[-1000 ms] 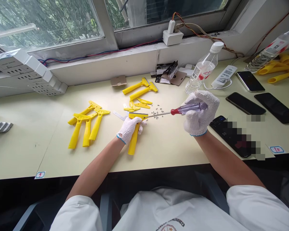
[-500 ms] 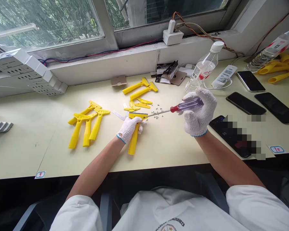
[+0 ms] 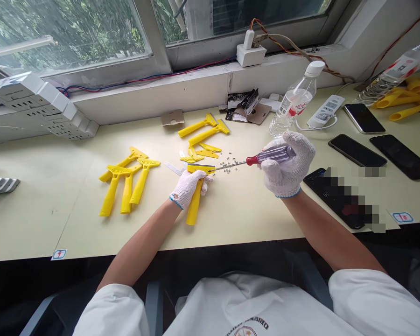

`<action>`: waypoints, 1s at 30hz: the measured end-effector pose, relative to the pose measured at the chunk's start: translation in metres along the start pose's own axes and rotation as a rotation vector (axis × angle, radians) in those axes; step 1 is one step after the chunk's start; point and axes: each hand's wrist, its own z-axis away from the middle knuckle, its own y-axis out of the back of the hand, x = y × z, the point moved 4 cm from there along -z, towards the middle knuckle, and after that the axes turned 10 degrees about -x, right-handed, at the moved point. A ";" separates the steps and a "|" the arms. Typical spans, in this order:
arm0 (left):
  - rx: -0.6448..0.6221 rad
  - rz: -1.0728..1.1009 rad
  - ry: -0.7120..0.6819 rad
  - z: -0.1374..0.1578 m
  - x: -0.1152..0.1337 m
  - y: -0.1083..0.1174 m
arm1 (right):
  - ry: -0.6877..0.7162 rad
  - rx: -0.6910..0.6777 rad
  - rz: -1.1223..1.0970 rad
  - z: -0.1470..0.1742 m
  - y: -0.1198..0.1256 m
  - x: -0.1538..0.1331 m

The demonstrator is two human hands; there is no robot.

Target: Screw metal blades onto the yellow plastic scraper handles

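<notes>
My left hand, in a white knit glove, is closed around the neck of a yellow scraper just above the table. The scraper's head, with a dark blade edge, points away from me. My gloved right hand grips a screwdriver with a clear purple handle and red collar. Its shaft points left and its tip meets the scraper's head near my left fingers. Whether a screw sits under the tip is too small to tell. Small screws or nuts lie scattered behind the shaft. Loose yellow plates and pale blades lie close by.
Several yellow scrapers lie to the left, and two more scrapers lie behind. A water bottle stands beyond my right hand. Phones and a power strip are on the right. Opened black packaging lies near the wall.
My right hand's fingers have shifted around the screwdriver handle, the thumb moving slightly left. The screwdriver tip stays at the scraper's head, and my left hand has hardly moved.
</notes>
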 end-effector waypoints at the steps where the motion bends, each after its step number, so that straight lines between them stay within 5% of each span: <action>1: 0.003 0.002 0.000 0.000 0.000 0.000 | 0.005 -0.013 -0.026 -0.001 0.000 -0.001; 14: 0.014 -0.001 0.012 -0.001 0.000 0.002 | -0.102 -0.077 -0.026 0.002 0.001 0.002; 24: 0.008 0.008 0.003 0.000 0.000 0.002 | 0.024 -0.010 -0.025 -0.006 0.001 -0.007; 30: 0.008 0.003 0.004 -0.001 -0.001 0.002 | -0.129 -0.103 -0.065 0.001 0.001 -0.004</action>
